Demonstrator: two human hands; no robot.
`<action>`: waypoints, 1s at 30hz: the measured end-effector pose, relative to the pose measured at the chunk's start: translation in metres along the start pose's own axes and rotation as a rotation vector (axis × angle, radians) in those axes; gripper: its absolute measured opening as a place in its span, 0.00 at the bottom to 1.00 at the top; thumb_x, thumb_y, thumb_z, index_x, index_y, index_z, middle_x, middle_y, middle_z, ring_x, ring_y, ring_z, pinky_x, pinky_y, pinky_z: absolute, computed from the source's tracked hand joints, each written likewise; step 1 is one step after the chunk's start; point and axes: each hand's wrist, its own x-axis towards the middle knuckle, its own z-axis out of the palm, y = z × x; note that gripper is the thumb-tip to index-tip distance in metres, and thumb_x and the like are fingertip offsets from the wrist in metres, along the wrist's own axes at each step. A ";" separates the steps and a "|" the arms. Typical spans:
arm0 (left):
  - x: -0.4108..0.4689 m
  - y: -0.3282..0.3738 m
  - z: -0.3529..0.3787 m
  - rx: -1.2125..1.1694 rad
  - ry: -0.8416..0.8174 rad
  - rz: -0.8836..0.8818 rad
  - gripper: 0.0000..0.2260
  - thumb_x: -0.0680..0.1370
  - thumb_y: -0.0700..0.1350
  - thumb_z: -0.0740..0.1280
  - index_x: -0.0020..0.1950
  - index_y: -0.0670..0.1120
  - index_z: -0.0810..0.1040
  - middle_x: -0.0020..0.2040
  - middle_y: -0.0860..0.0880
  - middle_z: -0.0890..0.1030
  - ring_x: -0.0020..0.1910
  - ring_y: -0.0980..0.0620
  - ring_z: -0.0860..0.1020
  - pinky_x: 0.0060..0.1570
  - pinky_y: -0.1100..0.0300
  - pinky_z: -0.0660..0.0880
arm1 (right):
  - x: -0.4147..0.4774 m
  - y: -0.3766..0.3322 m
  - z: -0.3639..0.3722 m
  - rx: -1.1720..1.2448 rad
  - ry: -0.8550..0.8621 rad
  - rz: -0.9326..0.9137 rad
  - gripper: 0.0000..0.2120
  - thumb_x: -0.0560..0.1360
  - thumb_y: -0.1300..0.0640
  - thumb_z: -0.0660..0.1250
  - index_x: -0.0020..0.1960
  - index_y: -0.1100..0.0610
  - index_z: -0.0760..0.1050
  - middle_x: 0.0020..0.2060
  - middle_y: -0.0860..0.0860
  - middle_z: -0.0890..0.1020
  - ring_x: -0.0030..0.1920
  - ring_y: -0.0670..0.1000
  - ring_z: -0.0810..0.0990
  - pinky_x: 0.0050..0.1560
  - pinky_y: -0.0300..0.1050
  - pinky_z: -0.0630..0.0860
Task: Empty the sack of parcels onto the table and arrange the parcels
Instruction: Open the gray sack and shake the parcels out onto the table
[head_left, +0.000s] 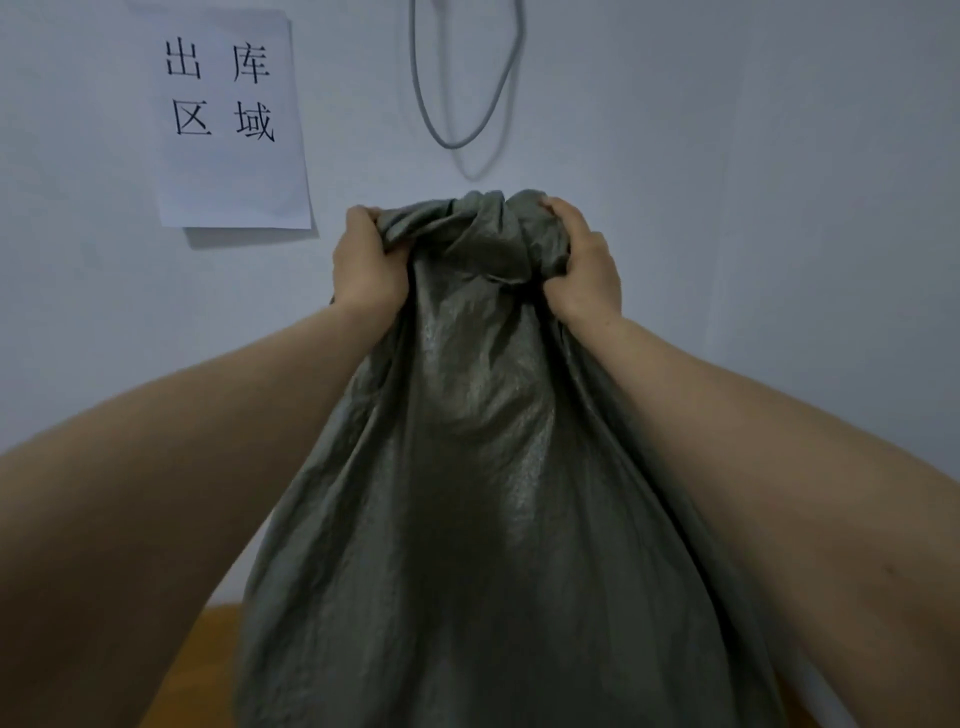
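Observation:
A grey-green woven sack (483, 493) hangs in front of me, held high against the wall. My left hand (363, 265) grips its bunched upper end on the left side. My right hand (582, 265) grips the same bunched end on the right. The cloth falls in long folds below my fists and widens toward the bottom of the view. No parcels show; the sack's lower end is out of frame.
A small patch of brown wooden table (218, 654) shows at the lower left beside the sack. On the white wall hang a paper sign (228, 114) with black characters and a looped grey cable (462, 93).

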 end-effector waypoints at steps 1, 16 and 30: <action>-0.001 0.001 0.000 -0.009 0.005 0.009 0.13 0.79 0.44 0.62 0.62 0.41 0.69 0.56 0.45 0.76 0.51 0.50 0.72 0.45 0.64 0.63 | -0.001 0.000 -0.001 0.001 -0.012 0.006 0.34 0.72 0.67 0.61 0.71 0.40 0.61 0.60 0.55 0.72 0.49 0.49 0.70 0.51 0.38 0.65; -0.099 -0.031 -0.024 0.404 -0.771 0.009 0.56 0.60 0.64 0.76 0.72 0.69 0.35 0.74 0.47 0.26 0.75 0.43 0.32 0.74 0.45 0.44 | -0.071 0.039 -0.004 0.164 -0.329 0.477 0.28 0.67 0.65 0.67 0.66 0.56 0.67 0.57 0.55 0.75 0.54 0.54 0.73 0.51 0.45 0.71; -0.131 -0.041 0.009 0.553 -0.870 0.207 0.47 0.56 0.67 0.77 0.71 0.62 0.60 0.74 0.46 0.50 0.73 0.40 0.59 0.69 0.45 0.65 | -0.114 0.028 -0.011 -0.015 -0.839 0.404 0.13 0.66 0.72 0.58 0.45 0.61 0.75 0.38 0.53 0.76 0.41 0.53 0.75 0.37 0.40 0.68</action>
